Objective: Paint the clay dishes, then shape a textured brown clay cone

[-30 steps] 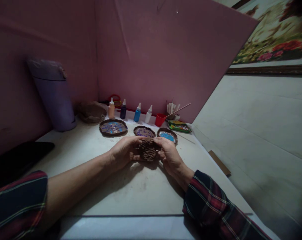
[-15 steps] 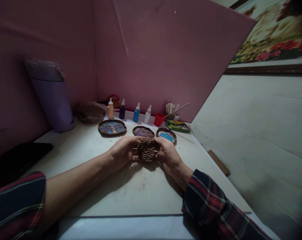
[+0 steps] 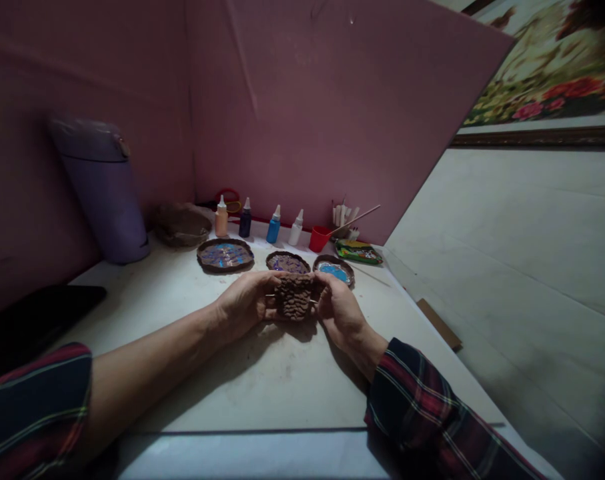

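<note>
Between my two hands is a small brown clay pot point(image 3: 293, 299), its side covered in rough, scale-like ridges. My left hand point(image 3: 247, 297) grips it from the left, fingers curled around that side. From the right, my right hand point(image 3: 339, 307) holds it with the thumb near the upper edge; some fingertips are hidden behind the clay. Just beyond the hands lie a small clay dish point(image 3: 288, 264) with purple paint and another clay dish point(image 3: 334, 272) with blue and white paint. A larger clay dish point(image 3: 225, 256) streaked blue and purple lies farther left.
Several paint bottles point(image 3: 273, 225) stand along the back, beside a red cup point(image 3: 319, 239) with a stick in it. A green packet point(image 3: 358, 252) lies at the back right. At left are a purple tumbler point(image 3: 105, 200), a wrapped brown lump point(image 3: 179, 225) and a dark flat object point(image 3: 37, 317).
The clay pot has tipped slightly, showing a little more of its upper edge. Both hands keep hold of it in nearly the same place.
</note>
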A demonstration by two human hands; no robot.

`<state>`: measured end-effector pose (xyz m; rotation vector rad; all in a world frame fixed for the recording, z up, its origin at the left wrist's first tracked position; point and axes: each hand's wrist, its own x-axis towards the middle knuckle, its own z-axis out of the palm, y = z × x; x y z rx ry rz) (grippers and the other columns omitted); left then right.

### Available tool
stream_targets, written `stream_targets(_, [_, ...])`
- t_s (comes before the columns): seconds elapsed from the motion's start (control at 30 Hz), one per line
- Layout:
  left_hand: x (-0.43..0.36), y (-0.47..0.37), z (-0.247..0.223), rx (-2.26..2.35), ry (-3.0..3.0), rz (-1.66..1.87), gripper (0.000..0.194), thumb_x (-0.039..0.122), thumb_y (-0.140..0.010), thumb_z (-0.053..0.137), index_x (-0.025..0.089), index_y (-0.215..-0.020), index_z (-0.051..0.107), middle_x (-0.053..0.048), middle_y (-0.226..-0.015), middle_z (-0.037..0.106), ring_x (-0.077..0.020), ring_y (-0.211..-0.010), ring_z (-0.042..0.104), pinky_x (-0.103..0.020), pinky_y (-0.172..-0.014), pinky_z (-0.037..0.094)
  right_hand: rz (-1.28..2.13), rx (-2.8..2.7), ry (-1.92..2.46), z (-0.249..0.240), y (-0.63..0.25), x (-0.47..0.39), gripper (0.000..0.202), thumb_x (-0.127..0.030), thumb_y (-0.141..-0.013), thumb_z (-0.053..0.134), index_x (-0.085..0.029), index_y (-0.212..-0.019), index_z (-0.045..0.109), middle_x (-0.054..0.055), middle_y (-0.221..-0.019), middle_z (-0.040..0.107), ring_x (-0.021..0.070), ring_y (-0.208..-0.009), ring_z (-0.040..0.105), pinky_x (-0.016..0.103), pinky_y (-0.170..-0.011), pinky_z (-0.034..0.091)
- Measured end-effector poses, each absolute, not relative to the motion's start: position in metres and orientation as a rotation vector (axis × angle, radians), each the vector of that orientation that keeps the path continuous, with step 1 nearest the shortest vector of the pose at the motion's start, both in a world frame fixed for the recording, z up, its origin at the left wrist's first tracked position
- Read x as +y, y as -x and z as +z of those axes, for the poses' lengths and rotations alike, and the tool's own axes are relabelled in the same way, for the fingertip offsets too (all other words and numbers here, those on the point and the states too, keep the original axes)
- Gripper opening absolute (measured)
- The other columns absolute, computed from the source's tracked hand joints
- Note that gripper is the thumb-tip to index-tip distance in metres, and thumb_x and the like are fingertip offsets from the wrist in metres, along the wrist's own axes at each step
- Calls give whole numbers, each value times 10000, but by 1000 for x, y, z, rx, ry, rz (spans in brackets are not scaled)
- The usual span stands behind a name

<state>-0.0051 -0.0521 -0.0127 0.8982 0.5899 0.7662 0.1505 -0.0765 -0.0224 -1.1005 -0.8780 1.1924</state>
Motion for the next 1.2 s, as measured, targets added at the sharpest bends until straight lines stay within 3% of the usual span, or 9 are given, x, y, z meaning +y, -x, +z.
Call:
stream_targets(0.3, [-53, 7, -12, 589, -868, 760, 393, 136, -729, 511, 71, -1106, 601, -145, -870, 705, -221, -731, 670, -392, -748, 543, 1277, -804, 1022, -24, -151, -75, 111, -306, -690, 584, -200, -724, 589, -10, -673, 620, 144, -606, 536, 241, -502, 390])
stream_targets(0.6, [-49, 7, -12, 622, -801, 788, 306, 139, -729, 504, 104, -1023, 579, -98, -768, 674, -211, -701, 664, -394, -716, 548, 1169, -893, 1091, -26, -153, -73, 251, -439, -698, 649, -203, -760, 590, -16, -634, 563, 111, -520, 483, 192, -388, 294])
stream_targets(0.77, [-48, 8, -14, 641, -801, 795, 162, 165, -739, 520, 123, -883, 580, -116, -773, 682, -212, -727, 670, -365, -718, 548, 1155, -937, 1067, -31, -153, -69, 363, -528, -683, 661, -197, -828, 626, 21, -755, 650, 144, -622, 578, 223, -468, 418])
stream_targets(0.87, [-49, 8, -15, 638, -813, 804, 195, 155, -717, 547, 126, -907, 582, -114, -787, 685, -204, -724, 669, -333, -705, 543, 1164, -940, 1014, -31, -151, -69, 386, -527, -670, 685, -178, -829, 640, 51, -822, 677, 180, -742, 620, 251, -552, 479])
stream_targets(1.03, [-50, 8, -15, 580, -859, 845, 304, 126, -716, 538, 109, -1015, 586, -115, -860, 675, -192, -721, 659, -310, -680, 535, 1150, -974, 1091, -34, -154, -69, 370, -486, -641, 741, -186, -808, 602, 5, -711, 633, 119, -539, 561, 212, -426, 421])
stream_targets(1.2, [-45, 6, -15, 696, -742, 979, 166, 142, -738, 521, 97, -878, 597, -86, -724, 636, -173, -624, 636, -285, -599, 525, 1115, -994, 1091, -37, -157, -68, 390, -446, -625, 770, -181, -828, 569, -18, -700, 605, 93, -498, 545, 198, -397, 448])
